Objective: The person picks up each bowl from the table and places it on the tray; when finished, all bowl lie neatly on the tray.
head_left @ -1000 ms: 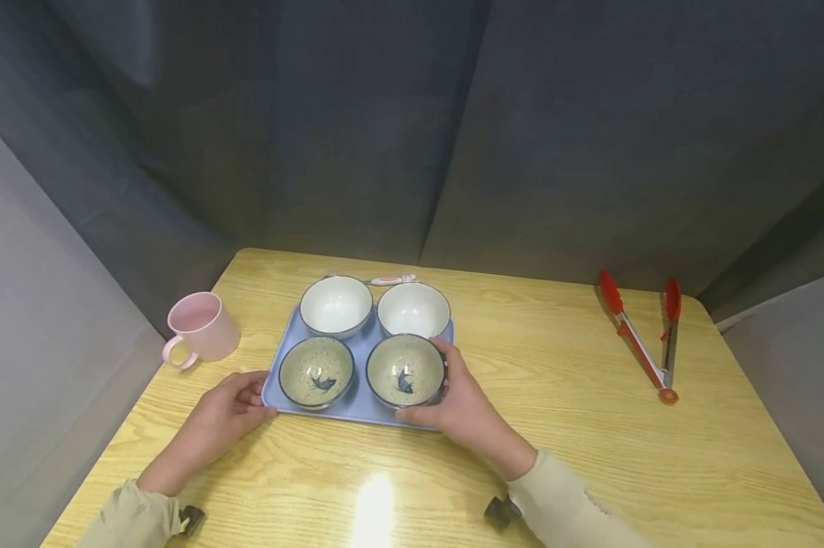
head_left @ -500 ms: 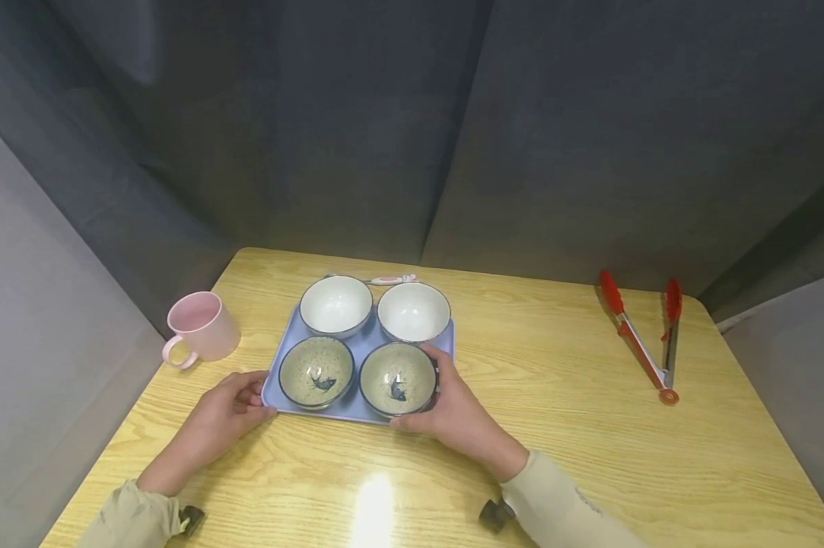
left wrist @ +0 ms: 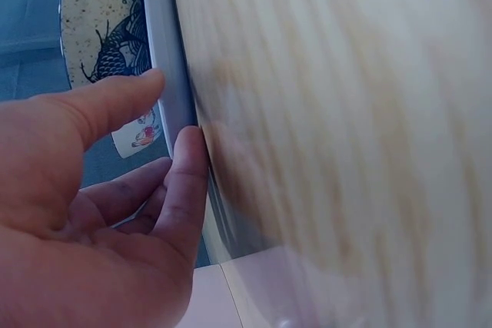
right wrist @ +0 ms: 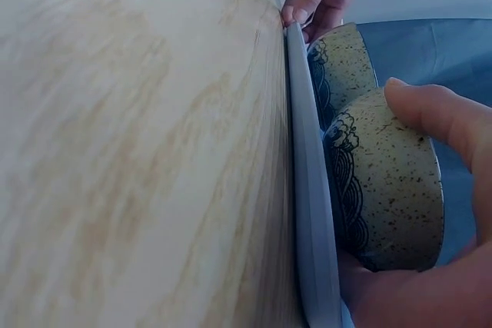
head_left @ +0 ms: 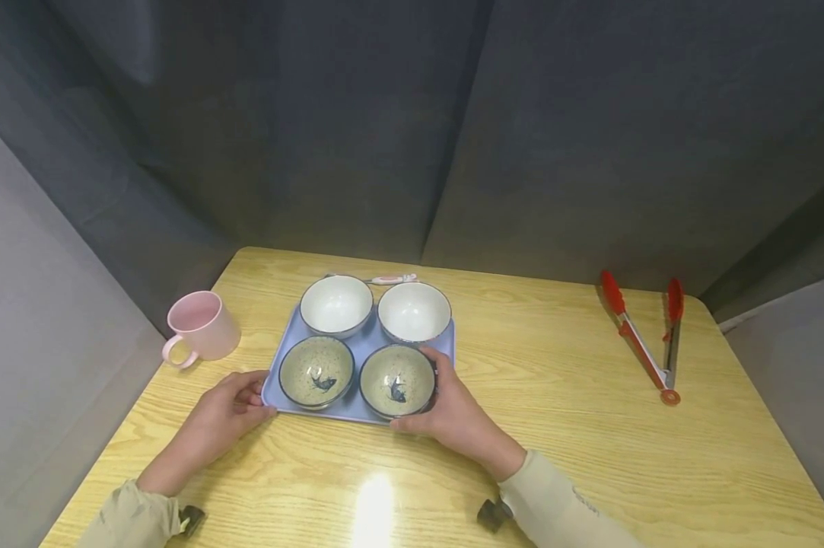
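A blue tray [head_left: 365, 350] lies on the table and carries two white-lined bowls at the back, left [head_left: 336, 304] and right [head_left: 414, 313]. In front stand two speckled bowls with a dark fish inside, left [head_left: 316, 371] and right [head_left: 398, 380]. My left hand [head_left: 228, 409] holds the tray's front left corner, thumb at the front rim and fingers by the side. Around the right speckled bowl [right wrist: 388, 182] my right hand [head_left: 453, 415] curls, its thumb on the near side. The bowl sits on or just over the tray; the right wrist view leaves this unclear.
A pink mug [head_left: 205, 327] stands left of the tray. Behind the bowls lies a utensil with a pink and white handle [head_left: 392, 280]. Red-tipped tongs [head_left: 647, 350] lie spread at the right. A dark curtain [head_left: 412, 137] hangs along the table's back edge.
My right hand has shifted the right speckled bowl slightly left and toward me, then nearly stopped. My left hand and the tray have stayed in place.
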Action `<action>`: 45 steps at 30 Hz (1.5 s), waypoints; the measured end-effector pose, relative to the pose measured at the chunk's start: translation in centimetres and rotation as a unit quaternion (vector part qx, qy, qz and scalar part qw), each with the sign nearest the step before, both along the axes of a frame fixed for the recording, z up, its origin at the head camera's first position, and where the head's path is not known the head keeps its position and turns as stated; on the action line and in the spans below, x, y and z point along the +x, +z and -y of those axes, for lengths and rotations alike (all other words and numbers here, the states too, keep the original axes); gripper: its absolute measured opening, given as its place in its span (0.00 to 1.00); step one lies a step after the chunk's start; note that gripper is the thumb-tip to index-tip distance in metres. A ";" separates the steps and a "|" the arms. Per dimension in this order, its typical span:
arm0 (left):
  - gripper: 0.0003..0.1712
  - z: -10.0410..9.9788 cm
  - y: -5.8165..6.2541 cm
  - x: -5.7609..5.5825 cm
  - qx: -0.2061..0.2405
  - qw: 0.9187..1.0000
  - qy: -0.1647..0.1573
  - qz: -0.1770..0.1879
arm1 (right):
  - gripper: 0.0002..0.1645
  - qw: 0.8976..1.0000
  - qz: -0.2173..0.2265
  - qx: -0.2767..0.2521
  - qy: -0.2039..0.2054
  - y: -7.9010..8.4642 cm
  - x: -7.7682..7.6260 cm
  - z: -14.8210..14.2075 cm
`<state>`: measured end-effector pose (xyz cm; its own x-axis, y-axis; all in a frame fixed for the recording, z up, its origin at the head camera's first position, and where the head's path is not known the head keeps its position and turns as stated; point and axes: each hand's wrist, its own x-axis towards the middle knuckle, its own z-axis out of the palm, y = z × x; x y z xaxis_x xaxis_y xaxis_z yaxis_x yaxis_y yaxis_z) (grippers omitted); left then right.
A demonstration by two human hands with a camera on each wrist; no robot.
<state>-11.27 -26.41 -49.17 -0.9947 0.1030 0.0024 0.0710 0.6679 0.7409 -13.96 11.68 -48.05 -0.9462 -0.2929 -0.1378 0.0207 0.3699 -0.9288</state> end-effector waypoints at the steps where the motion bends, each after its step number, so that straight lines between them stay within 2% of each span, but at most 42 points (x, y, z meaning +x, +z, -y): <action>1: 0.35 0.0 0.0 0.0 0.001 1.000 0.000 -0.003 | 0.80 1.000 -0.001 0.001 -0.001 0.0 0.0 0.0; 11: 0.34 -0.1 -0.1 0.2 0.008 1.000 -0.001 -0.005 | 0.79 1.000 0.006 -0.001 -0.001 0.0 0.0 -0.3; 28: 0.35 -0.2 -0.2 -0.4 0.007 1.000 -0.009 -0.001 | 0.80 1.000 0.010 -0.009 0.011 0.3 0.2 -0.9; 37: 0.35 0.4 0.1 -0.5 -0.009 1.000 -0.013 -0.005 | 0.79 0.999 0.028 -0.032 -0.005 0.4 0.8 -1.2; 45: 0.31 1.6 0.8 -0.1 -0.032 0.999 -0.003 0.008 | 0.72 1.000 0.017 -0.020 -0.004 1.1 1.7 -2.9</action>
<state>-11.41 -28.00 -48.33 -0.9940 0.1077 -0.0201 0.0633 0.7141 0.6972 -12.28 14.56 -46.92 -0.9436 -0.2907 -0.1587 0.0560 0.3324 -0.9415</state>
